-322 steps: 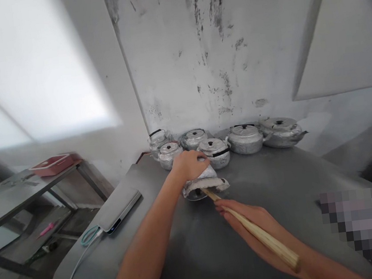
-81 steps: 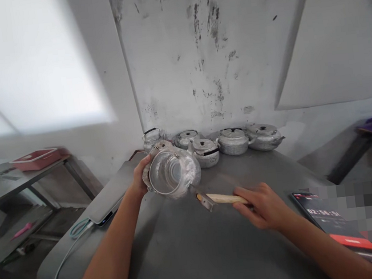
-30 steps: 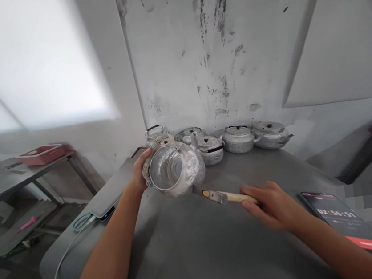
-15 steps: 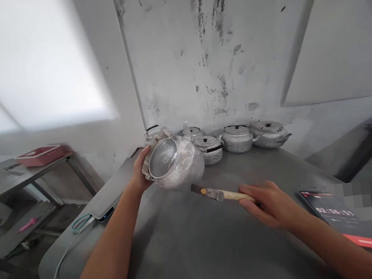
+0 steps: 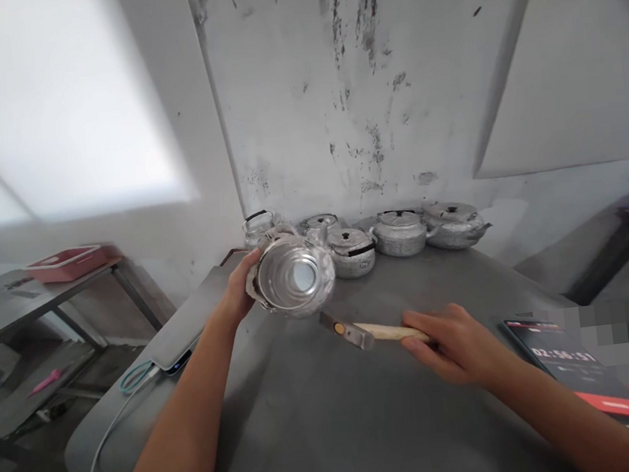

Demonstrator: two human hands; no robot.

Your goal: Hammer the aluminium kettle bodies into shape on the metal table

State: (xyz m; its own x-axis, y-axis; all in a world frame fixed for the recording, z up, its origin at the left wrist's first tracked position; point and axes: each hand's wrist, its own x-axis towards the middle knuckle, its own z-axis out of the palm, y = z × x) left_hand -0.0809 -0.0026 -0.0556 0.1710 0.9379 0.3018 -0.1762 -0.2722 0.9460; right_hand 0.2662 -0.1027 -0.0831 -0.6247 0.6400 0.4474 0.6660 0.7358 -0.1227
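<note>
My left hand grips a dull aluminium kettle body by its rim. The kettle is tipped on its side above the metal table, with its open mouth facing me. My right hand is closed round the wooden handle of a hammer. The hammer's metal head points left and sits just below the kettle, close to its underside. Whether the head touches the kettle I cannot tell.
Several lidded aluminium kettles stand in a row against the stained wall. A grey laptop-like device with a cable lies at the table's left edge. A phone showing a timer lies at right. A side table with a red tray stands at left.
The kettle has turned in my left hand so its mouth now faces me more squarely. The hammer has dropped slightly and stays just under the kettle.
</note>
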